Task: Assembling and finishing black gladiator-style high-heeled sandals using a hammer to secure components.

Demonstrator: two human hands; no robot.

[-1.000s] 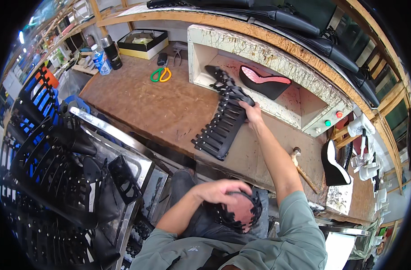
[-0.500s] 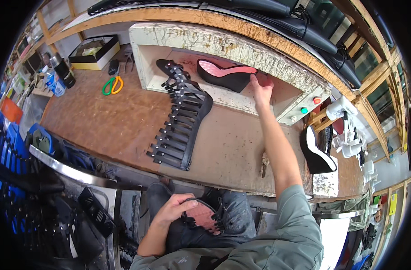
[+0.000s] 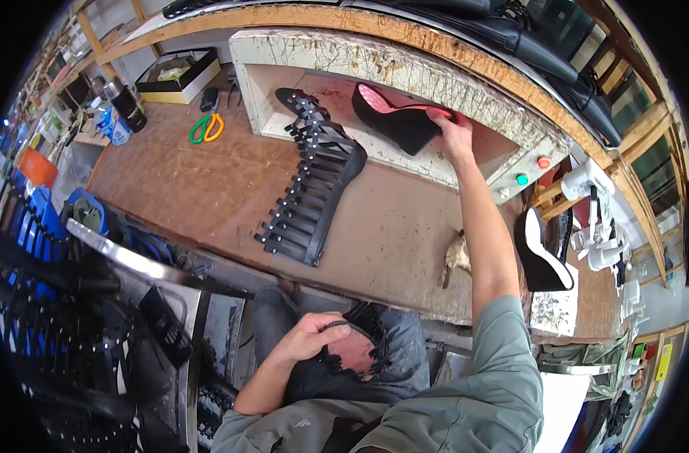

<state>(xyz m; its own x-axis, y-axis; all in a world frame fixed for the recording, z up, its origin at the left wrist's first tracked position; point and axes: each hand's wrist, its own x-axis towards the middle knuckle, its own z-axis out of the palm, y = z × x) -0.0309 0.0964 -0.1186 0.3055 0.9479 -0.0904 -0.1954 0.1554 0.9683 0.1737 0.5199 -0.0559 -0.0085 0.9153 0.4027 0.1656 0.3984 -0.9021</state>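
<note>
One left hand (image 3: 319,335): closed, thumb uppermost, on the rim of a black piece with a pinkish sole (image 3: 352,358), held over the lap
One right hand (image 3: 456,134): fingers nearly together, pinching the raised heel end of the pink-lined wedge (image 3: 393,124)
Pink-lined wedge: black-sided, at the opening of the white box (image 3: 375,69)
Strappy black boot (image 3: 331,172): lies on the tabletop (image 3: 171,170), its toe end inside the box
Green-and-orange scissors (image 3: 206,127): left of the boot, well apart
Hammer (image 3: 456,260): partly hidden by the right forearm
White-lined wedge (image 3: 539,260): near the tabletop's right end
</note>
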